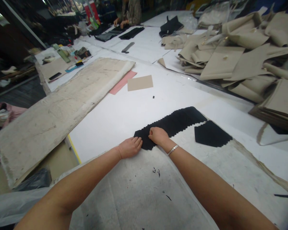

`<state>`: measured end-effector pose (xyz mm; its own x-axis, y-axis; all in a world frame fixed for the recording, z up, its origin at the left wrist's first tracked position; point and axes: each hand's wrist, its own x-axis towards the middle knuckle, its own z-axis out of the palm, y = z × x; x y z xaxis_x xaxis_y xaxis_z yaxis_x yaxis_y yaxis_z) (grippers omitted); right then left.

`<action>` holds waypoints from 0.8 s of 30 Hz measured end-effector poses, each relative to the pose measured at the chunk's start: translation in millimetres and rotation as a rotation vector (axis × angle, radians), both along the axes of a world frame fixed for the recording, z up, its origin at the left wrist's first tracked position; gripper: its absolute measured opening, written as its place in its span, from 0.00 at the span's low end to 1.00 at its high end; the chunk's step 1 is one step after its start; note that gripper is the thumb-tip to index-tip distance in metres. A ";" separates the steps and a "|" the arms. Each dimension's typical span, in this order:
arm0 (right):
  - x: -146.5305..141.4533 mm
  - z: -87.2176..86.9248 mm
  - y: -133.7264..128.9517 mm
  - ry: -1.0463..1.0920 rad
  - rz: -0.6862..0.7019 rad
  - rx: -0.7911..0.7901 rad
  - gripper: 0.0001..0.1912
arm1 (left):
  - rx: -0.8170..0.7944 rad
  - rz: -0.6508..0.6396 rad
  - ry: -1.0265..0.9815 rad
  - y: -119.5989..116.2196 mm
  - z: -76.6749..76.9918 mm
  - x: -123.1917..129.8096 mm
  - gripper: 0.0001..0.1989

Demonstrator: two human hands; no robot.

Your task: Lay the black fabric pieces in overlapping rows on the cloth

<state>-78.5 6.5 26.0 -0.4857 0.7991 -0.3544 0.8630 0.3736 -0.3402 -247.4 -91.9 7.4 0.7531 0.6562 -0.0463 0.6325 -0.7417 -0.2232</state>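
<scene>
A long row of overlapping black cut pieces, with scalloped edges, slants across the work surface in front of me. My left hand lies at the row's near left end, fingers stretched out and touching its edge. Over the same end, my right hand is closed, its fingertips curled down against the black material. Whatever is between those fingers is hidden. A smaller group of black pieces lies apart to the right, its outline pointed at the left.
A thick pale board lies at the left, with a pink sheet and a beige rectangle beside it. Beige bag parts are heaped at the right. Across the table, a person's hands are near black pieces.
</scene>
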 end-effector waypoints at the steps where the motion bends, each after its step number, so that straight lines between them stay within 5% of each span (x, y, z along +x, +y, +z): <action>1: -0.1 0.6 -0.2 -0.001 0.002 -0.001 0.07 | -0.004 0.003 -0.003 -0.1 0.0 0.3 0.17; 24: -3.5 -1.9 -9.7 0.010 0.031 -0.019 0.04 | -0.134 0.011 0.005 1.2 16.9 -9.8 0.17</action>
